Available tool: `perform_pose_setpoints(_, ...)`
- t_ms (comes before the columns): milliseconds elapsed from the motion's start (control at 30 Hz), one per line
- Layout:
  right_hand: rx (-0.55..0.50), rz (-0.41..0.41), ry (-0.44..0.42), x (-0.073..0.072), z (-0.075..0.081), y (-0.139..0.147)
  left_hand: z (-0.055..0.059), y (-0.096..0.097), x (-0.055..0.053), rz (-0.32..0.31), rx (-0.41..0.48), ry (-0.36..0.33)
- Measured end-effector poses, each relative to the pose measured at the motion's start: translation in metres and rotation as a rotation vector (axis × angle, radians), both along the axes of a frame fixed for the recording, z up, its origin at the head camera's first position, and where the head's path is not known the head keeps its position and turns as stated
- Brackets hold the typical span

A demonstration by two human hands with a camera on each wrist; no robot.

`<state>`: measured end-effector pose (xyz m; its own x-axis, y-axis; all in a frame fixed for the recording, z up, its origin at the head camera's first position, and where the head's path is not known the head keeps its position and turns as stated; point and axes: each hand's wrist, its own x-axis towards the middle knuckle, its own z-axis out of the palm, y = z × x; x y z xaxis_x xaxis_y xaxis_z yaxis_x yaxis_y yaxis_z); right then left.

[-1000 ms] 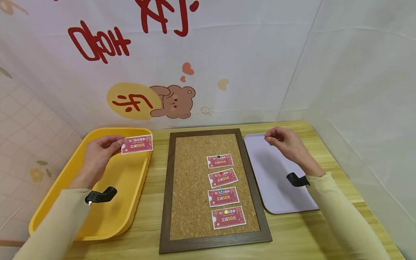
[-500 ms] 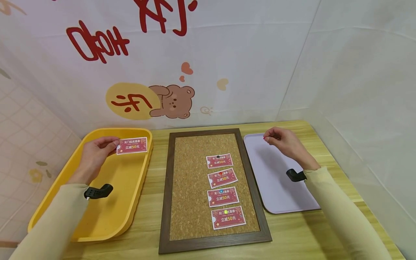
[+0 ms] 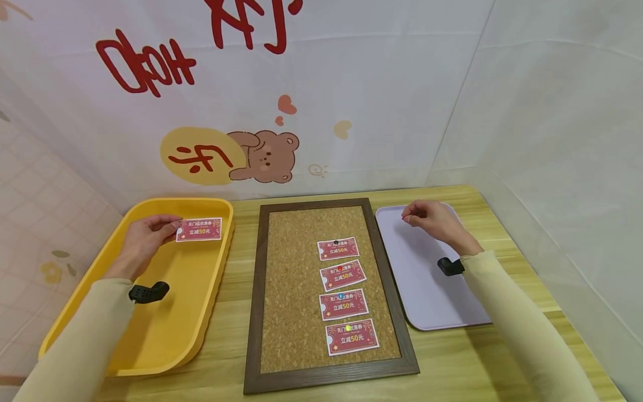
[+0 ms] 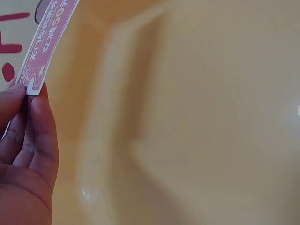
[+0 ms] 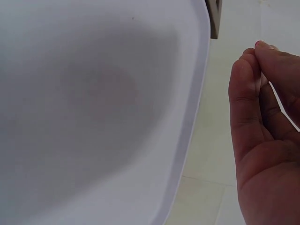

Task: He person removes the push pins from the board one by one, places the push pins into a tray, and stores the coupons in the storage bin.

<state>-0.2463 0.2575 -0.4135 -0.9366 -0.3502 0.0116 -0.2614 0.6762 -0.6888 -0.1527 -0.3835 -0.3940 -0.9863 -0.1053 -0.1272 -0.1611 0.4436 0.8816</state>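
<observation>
My left hand (image 3: 138, 243) is over the yellow tub (image 3: 173, 329), pinching the left end of a red-and-white paper coupon (image 3: 199, 230) between thumb and fingers. In the left wrist view the coupon (image 4: 49, 42) tilts up from the fingertips. Over the far part of the lilac tray (image 3: 427, 290), my right hand (image 3: 436, 224) pinches a tiny red pushpin (image 3: 403, 218), mostly hidden by the fingertips. A cork board (image 3: 291, 301) with a dark wooden frame lies between the two containers. Several similar coupons (image 3: 352, 337) are pinned in a column on its right half.
Pins in the board's coupons are black (image 3: 336, 242), red (image 3: 340, 268), blue (image 3: 340, 297) and yellow (image 3: 348, 328). The wood-grain table (image 3: 231, 312) meets a printed wall sheet (image 3: 392, 111) at the back. Another pale wall (image 3: 567, 167) stands close on the right.
My left hand has drawn left and slightly down with the coupon, farther from the board. The right hand has shifted slightly left and down. The coupons on the board stay put.
</observation>
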Motion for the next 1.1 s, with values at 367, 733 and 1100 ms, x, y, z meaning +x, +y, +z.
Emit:
perform_pose_setpoints(367,-0.010,0.039,-0.083,-0.014,-0.013,-0.003,-0.013,-0.009,-0.007,-0.018,-0.019,-0.073)
perform_pose_setpoints(733,-0.023,0.095,-0.105,-0.021,-0.022,0.001,-0.024,-0.011,-0.013,0.000,-0.036,-0.151)
perform_pose_setpoints(1100,0.003,0.101,-0.115,-0.024,-0.027,0.000,-0.031,-0.010,-0.017,0.036,-0.081,-0.203)
